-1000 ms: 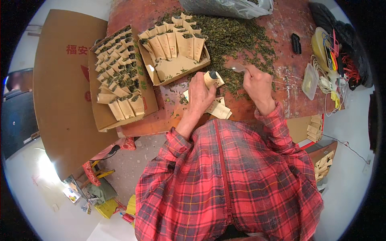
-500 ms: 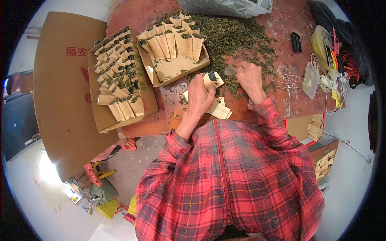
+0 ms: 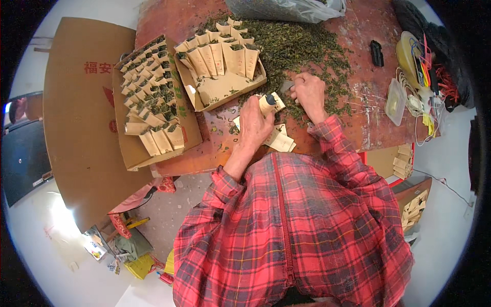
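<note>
a: nearest you, a small stack of flat kraft pouches (image 3: 280, 139) lies at the table edge, just beside your left wrist.

b: and the hands?

a: your left hand (image 3: 254, 123) is closed around one open pouch (image 3: 269, 102), held upright with its mouth toward the leaf. your right hand (image 3: 309, 92) sits just beside that mouth, fingers curled down into the loose tea leaves (image 3: 302, 48). there's a dull metal bit at its fingertips, maybe a scoop; i can't tell whether you're pinching it or only leaves.

b: beyond that?

a: the leaf pile spreads across the red table (image 3: 368, 128). to your left, a shallow cardboard tray (image 3: 225, 89) holds a row of filled pouches standing upright, with bare floor in front of them. further left, a larger flat box (image 3: 153, 102) is packed with more, leaves showing at the tops.

b: risks?

a: my read: the pouch mouth is narrow, and your left hand grips it near the top. squeeze harder and it may pinch shut, so leaves spill onto the table. tilt it and what's inside tips out. your right sleeve also rides over scattered leaf and could drag some off the edge.
</note>
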`<state>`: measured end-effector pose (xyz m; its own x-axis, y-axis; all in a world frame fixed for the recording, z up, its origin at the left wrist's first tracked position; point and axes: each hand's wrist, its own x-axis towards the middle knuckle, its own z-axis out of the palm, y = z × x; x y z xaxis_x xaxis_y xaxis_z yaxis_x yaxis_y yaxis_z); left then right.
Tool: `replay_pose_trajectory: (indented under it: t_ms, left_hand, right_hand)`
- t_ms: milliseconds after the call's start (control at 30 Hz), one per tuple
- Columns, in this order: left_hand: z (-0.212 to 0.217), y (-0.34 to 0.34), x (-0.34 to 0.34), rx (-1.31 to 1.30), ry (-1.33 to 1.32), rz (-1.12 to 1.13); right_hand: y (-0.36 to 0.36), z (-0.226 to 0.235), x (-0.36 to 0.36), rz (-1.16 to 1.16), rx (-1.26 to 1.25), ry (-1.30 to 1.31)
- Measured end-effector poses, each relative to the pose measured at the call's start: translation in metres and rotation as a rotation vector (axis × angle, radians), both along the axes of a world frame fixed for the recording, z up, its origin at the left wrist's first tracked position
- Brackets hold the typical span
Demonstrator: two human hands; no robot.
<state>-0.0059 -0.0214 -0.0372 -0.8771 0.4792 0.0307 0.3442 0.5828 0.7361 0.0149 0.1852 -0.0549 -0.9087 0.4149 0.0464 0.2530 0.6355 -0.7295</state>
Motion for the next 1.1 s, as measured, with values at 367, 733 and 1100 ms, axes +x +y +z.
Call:
replay_pose_trajectory:
  t_ms: [367,733,1100]
  left_hand:
    - [-0.001,-0.002,0.0,-0.003,0.021,0.003]
    - [-0.007,-0.001,0.0,0.002,0.052,0.006]
    - [-0.002,0.003,0.001,0.071,0.011,0.019]
  right_hand:
    - [0.0,0.013,-0.008,-0.25,-0.27,-0.012]
    - [-0.022,-0.003,-0.021,-0.192,-0.168,0.086]
    - [-0.009,-0.015,-0.018,-0.296,-0.793,0.041]
